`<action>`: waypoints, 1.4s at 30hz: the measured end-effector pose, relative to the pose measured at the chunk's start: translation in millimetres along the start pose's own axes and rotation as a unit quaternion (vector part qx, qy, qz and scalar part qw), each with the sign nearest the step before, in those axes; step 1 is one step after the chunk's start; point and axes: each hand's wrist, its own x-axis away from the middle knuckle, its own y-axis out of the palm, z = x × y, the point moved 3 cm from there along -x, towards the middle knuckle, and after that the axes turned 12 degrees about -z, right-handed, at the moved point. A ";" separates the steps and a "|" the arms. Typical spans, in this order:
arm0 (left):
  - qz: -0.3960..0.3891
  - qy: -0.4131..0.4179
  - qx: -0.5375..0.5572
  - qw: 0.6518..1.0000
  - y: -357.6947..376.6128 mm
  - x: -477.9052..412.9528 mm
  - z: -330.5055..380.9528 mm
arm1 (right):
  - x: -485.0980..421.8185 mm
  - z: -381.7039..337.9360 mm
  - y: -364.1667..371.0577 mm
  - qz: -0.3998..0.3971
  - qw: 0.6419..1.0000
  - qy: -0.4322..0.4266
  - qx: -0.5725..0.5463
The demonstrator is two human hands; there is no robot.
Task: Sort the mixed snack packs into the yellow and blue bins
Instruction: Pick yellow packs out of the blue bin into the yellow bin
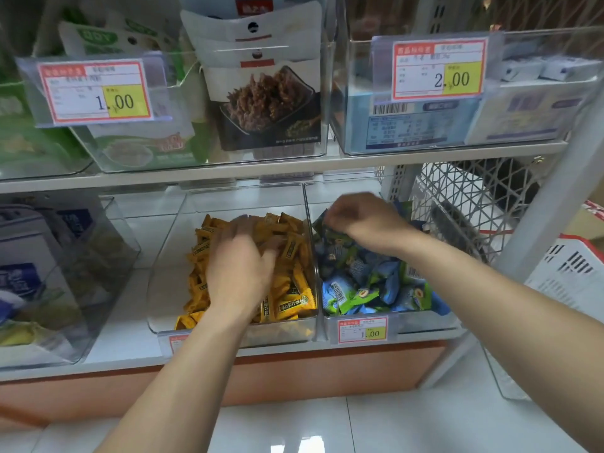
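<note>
The left hand (242,266) is laid with fingers spread on the yellow foil snack packs (291,302) heaped in the left clear plastic bin (163,289) (the fingertips are motion-blurred). The right hand (362,220) is curled, and a blue-and-green snack pack (322,228) is pinched at the back of the right clear plastic bin (425,323), among similar packs. Both bins are set touching on the white shelf (124,341).
</note>
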 end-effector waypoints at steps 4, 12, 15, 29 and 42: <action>-0.066 0.048 0.032 0.996 16.6 8.5 20.1 | -1.3 27.7 34.7 -0.288 0.932 0.057 0.212; -0.170 0.120 -0.005 0.978 44.7 11.0 30.5 | -27.2 48.3 54.6 -0.263 0.882 0.095 0.380; -0.183 0.120 0.014 0.976 43.7 10.1 29.0 | -40.5 44.8 43.5 -0.200 0.905 0.046 0.373; -0.208 0.125 0.051 0.969 42.1 9.5 22.1 | -37.2 39.9 -7.0 -0.021 0.932 -0.008 0.362; -0.202 0.139 0.045 0.969 39.7 13.1 21.1 | 2.7 39.8 46.3 -0.310 0.880 0.021 0.359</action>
